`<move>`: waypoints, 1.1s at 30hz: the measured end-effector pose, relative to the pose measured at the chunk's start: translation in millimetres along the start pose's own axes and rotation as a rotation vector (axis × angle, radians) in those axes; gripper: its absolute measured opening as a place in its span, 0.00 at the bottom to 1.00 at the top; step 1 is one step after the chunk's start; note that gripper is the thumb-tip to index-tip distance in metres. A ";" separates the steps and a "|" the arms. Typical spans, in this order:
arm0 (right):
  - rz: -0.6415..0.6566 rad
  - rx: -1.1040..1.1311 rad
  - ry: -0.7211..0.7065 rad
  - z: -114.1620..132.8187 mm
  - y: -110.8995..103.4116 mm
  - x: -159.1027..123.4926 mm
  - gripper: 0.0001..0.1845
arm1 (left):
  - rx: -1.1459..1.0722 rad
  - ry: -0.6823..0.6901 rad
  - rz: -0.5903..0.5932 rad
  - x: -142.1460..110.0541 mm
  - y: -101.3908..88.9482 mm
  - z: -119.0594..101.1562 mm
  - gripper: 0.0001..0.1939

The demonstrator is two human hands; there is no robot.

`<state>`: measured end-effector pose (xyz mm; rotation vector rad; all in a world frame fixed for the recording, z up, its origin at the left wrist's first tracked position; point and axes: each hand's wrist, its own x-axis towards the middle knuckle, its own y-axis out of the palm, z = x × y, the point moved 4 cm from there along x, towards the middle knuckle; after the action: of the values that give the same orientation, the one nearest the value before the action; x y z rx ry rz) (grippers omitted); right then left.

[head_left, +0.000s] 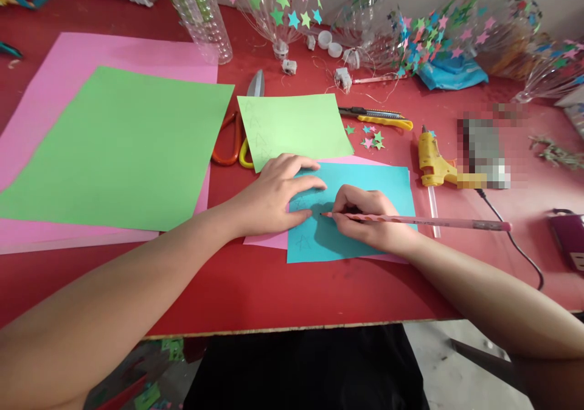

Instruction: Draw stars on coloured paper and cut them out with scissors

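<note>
A pink pencil [438, 221] is pinched in my right hand [371, 218], its tip close above or touching a blue sheet of paper [383, 182]. My left hand [289, 194] lies on the left part of that sheet with fingers spread. Drawn stars [302, 241] run along the sheet's left side, some of them hidden by my fingers. Pink paper [264, 241] sticks out from under the blue sheet. Just beyond my left hand is a light green sheet [296, 124], also with pencilled stars on its left edge.
Large green [123, 148] and pink sheets [141, 54] cover the left of the red table. Scissors [230, 142] lie partly under the light green sheet. A utility knife [383, 117], small paper stars [375, 139] and a yellow glue gun [433, 160] sit to the right. Star-covered plastic bottles [283, 5] line the back.
</note>
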<state>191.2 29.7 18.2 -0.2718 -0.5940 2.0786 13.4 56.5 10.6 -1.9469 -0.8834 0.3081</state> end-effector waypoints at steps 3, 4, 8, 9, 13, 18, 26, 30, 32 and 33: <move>0.010 -0.004 0.017 -0.3 -0.1 -0.5 0.08 | -0.002 -0.006 0.006 0.1 -0.1 0.0 0.18; 0.013 -0.002 0.020 -0.6 0.0 -0.8 0.09 | -0.002 -0.007 0.007 0.1 -0.2 -0.1 0.18; 0.024 0.006 0.011 -3.5 0.0 -2.4 0.10 | 0.005 -0.008 0.016 0.0 -0.4 -0.2 0.18; 0.026 0.003 0.009 -4.5 0.0 -2.8 0.10 | 0.006 -0.006 0.016 0.0 -0.5 -0.3 0.18; 0.032 0.009 0.008 -7.2 0.1 -3.5 0.10 | 0.005 0.014 0.005 0.1 -1.0 -0.8 0.18; 0.046 0.020 0.024 -8.6 0.2 -4.3 0.09 | 0.002 0.017 0.005 0.2 -1.0 -0.8 0.18; 0.045 0.015 0.002 -8.7 0.3 -5.6 0.09 | 0.008 0.013 0.008 0.1 -0.9 -0.4 0.18; 0.053 0.024 0.009 -7.7 0.4 -5.2 0.09 | 0.013 0.013 0.007 0.0 -0.7 -0.2 0.18; 0.050 0.025 0.007 -7.3 0.3 -5.3 0.09 | 0.015 0.012 0.011 0.0 -0.8 -0.4 0.18; 0.049 0.024 0.006 -7.3 0.3 -5.4 0.09 | 0.014 0.011 0.011 0.0 -0.9 -0.5 0.18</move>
<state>196.9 27.4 11.6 -0.2811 -0.5634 2.1302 13.3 56.4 11.6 -1.9391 -0.8609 0.3091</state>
